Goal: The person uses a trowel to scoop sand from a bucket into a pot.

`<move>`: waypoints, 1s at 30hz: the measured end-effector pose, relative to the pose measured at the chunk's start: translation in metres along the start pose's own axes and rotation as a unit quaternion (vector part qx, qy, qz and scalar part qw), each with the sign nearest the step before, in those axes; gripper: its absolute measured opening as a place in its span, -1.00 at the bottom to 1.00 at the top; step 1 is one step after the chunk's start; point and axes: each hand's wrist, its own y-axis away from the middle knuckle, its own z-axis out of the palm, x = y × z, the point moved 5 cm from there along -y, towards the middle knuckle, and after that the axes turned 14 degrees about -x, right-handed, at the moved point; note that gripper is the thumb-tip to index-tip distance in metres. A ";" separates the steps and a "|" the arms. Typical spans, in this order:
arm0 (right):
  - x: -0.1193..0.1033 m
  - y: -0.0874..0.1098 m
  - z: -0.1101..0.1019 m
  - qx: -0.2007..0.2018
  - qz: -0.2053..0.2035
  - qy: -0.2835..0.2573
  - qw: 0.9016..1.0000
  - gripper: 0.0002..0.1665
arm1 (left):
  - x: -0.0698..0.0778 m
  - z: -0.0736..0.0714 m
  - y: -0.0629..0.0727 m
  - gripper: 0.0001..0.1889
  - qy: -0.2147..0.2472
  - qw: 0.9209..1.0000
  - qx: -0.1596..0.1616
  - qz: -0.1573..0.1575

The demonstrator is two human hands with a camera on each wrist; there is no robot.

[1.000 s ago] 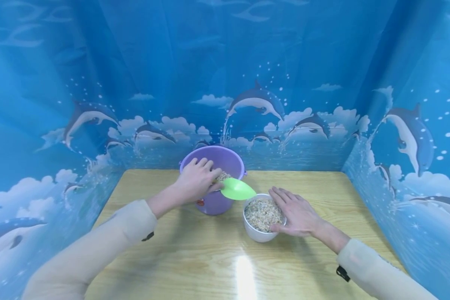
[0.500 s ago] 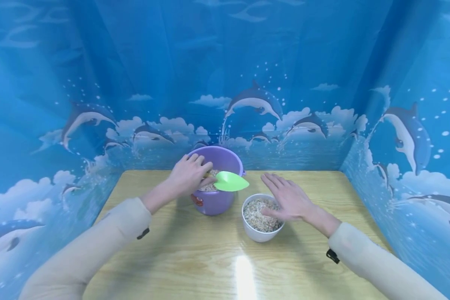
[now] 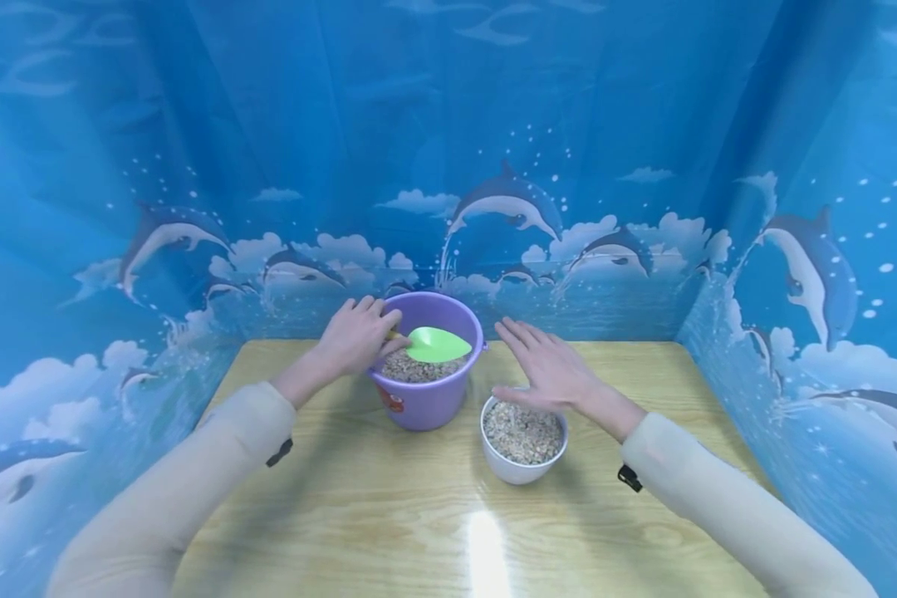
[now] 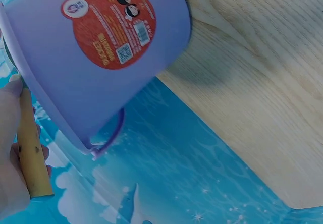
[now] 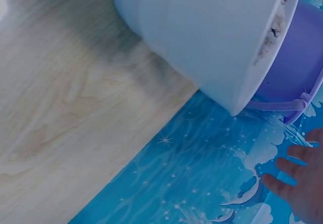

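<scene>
My left hand (image 3: 353,339) grips a small trowel by its wooden handle (image 4: 32,148). The trowel's green blade (image 3: 437,345) is over the mouth of a purple bucket (image 3: 424,409), which holds gravel-like grains (image 3: 419,367). To the bucket's right stands a white pot (image 3: 518,473), filled near its rim with similar grains (image 3: 523,432). My right hand (image 3: 551,367) hovers at the pot's far side with its fingers straight and holds nothing. In the right wrist view, those fingers (image 5: 292,168) show apart from the pot and the bucket.
Both containers stand on a wooden table (image 3: 359,507). A blue curtain (image 3: 389,149) printed with dolphins encloses the table at the back and sides. The bucket's purple handle (image 4: 117,128) hangs down at its side.
My left hand has drawn the trowel left, away from above the pot's edge to over the bucket. The right hand has come off the pot's side and moved up and left.
</scene>
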 end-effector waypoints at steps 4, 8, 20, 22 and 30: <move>-0.004 -0.011 -0.005 -0.005 0.002 -0.001 1.000 0.27 | -0.007 0.003 -0.002 -0.57 0.000 1.000 -0.004 0.000; -0.008 -0.021 -0.007 -0.012 0.006 -0.001 1.000 0.29 | -0.010 0.006 -0.005 -0.58 -0.005 1.000 -0.004 0.005; -0.013 -0.054 -0.005 -0.022 0.019 0.015 0.999 0.29 | -0.014 0.012 -0.020 -0.54 -0.038 0.999 -0.017 0.003; -0.014 -0.059 -0.004 -0.025 0.020 0.013 0.999 0.27 | -0.015 0.013 -0.023 -0.54 -0.042 0.999 -0.019 0.004; -0.011 -0.066 0.002 -0.041 0.030 0.017 0.999 0.29 | -0.013 0.017 -0.033 -0.53 -0.074 0.996 -0.039 0.020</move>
